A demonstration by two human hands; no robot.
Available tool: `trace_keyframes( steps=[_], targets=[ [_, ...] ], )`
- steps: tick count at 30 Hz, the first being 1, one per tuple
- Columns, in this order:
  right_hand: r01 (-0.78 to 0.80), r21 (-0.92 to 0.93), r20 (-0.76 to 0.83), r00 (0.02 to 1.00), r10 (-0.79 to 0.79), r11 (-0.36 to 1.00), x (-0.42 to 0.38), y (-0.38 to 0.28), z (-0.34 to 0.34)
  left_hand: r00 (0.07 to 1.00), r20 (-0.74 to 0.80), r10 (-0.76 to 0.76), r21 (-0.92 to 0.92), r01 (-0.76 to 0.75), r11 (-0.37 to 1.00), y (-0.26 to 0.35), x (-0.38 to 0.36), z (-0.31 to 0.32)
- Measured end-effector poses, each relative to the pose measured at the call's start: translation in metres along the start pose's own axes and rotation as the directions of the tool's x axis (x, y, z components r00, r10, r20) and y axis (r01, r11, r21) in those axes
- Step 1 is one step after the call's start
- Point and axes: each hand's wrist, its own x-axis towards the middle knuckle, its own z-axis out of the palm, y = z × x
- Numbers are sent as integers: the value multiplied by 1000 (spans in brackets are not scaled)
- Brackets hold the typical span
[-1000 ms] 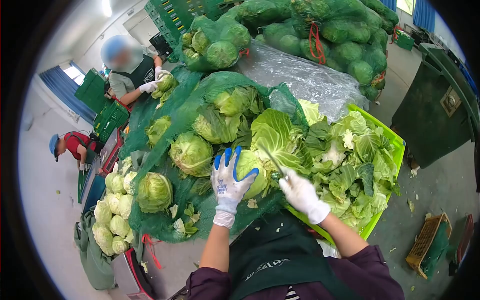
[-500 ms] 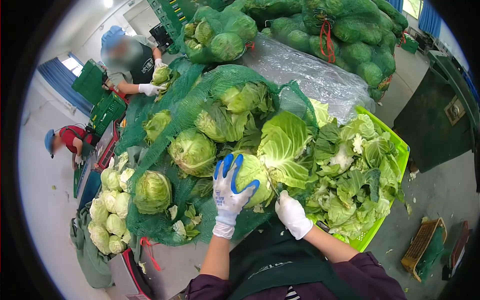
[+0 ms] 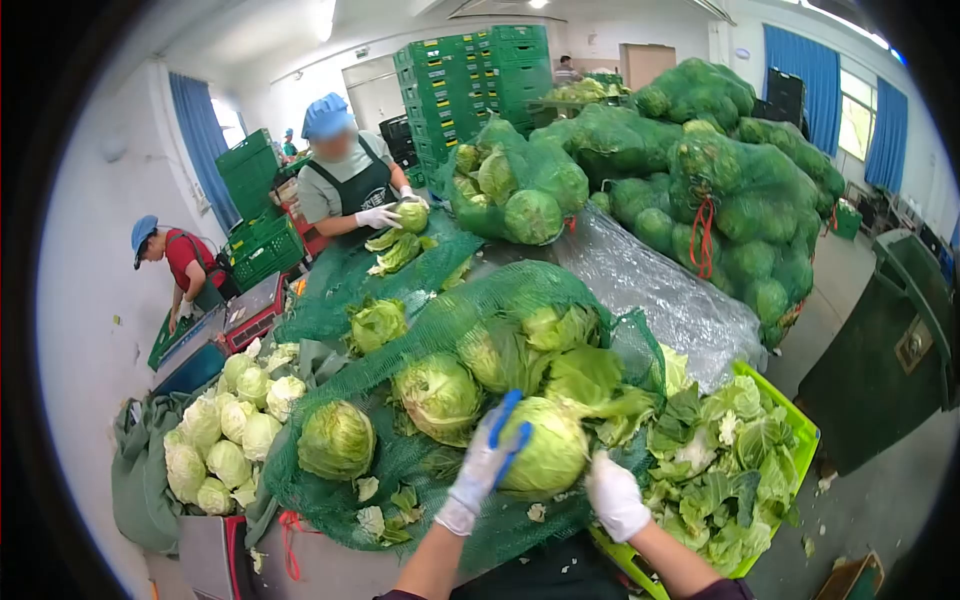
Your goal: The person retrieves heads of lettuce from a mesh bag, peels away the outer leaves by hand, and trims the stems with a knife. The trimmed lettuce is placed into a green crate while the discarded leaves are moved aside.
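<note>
A pale green cabbage [image 3: 546, 446] sits on the green mesh net near the table's front. My left hand [image 3: 485, 462], in a white glove with blue fingers, grips its left side. Just right of the cabbage, my right hand [image 3: 615, 494], in a white glove, is closed; the knife whose blade showed in it earlier is barely visible now. Behind the cabbage lie loose outer leaves [image 3: 590, 385] and more cabbages [image 3: 437, 398] partly under the net [image 3: 540, 290]. Another whole cabbage [image 3: 336, 440] rests to the left.
A lime-green crate [image 3: 800, 430] full of leaves stands at my right. Peeled cabbages [image 3: 228, 462] are piled at left. Bulging net sacks [image 3: 740, 220] lie behind plastic sheeting [image 3: 660, 290]. A co-worker [image 3: 345, 180] handles a cabbage across the table; a dark green bin [image 3: 870, 370] is far right.
My view has tilted up. The large leaf that stood open beside the cabbage now lies back behind it. My left hand has turned on the cabbage; the knife blade no longer shows clearly.
</note>
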Motion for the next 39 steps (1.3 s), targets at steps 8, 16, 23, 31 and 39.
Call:
trace_keyframes(
  steps=[8, 16, 23, 31, 39],
  targets=[
    [-66, -95, 53, 996, 71, 993, -16, 32, 5, 980, 153, 129, 543, -193, 817, -39, 13, 36],
    [-85, -19, 16, 996, 85, 996, 16, 38, 34, 990, -29, 135, 499, -103, 861, -37, 25, 37],
    [-159, -2, 99, 983, 158, 987, 24, 47, 36, 978, -130, 162, 591, -54, 805, -36, 31, 51],
    [-596, 411, 594, 749, 293, 689, 37, 51, 40, 965, -131, 225, 626, -96, 774, -17, 17, 66],
    [-619, 447, 556, 758, 341, 646, 32, 32, 43, 991, -82, 105, -204, -120, 972, -52, -12, 23]
  ],
)
